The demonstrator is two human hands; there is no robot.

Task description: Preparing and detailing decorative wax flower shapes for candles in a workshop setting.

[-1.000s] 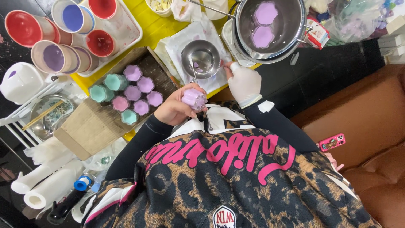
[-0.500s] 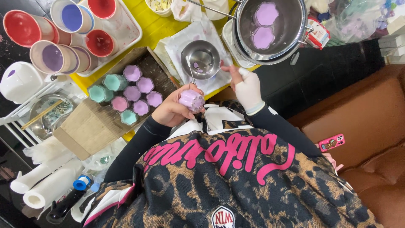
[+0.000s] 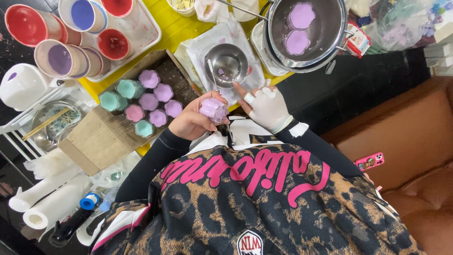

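- Left hand [image 3: 191,120]: bare, fingers curled around a small lilac flower-shaped piece [image 3: 213,109], held just off the table edge, in front of the torso.
- Right hand [image 3: 268,107]: white glove, fingers loosely spread, resting near the table edge just right of the lilac piece. Cannot tell if it pinches anything.
- Thin metal rod [image 3: 218,97] runs between the two hands, from the small steel bowl down past the lilac piece; which hand grips it is unclear.
- Small steel bowl [image 3: 229,63]: sits on a stained white sheet [image 3: 203,45], just beyond both hands.
- Big steel pot [image 3: 311,30]: upper right of the bowl, two lilac flower shapes [image 3: 298,28] inside.
- Cardboard box [image 3: 99,141]: left of the left hand, carries a cluster of finished flower pieces [image 3: 144,101], lilac, pink and teal, packed touching.
- White tray [image 3: 141,33]: upper left, holds cups with red, blue and purple contents [image 3: 61,59].
- Yellow table [image 3: 177,26] under all of it.
- Paper towel rolls [image 3: 52,200] at lower left, well apart from the hands.
- Pink phone [image 3: 369,161] lies on the brown sofa [image 3: 410,137] at right.
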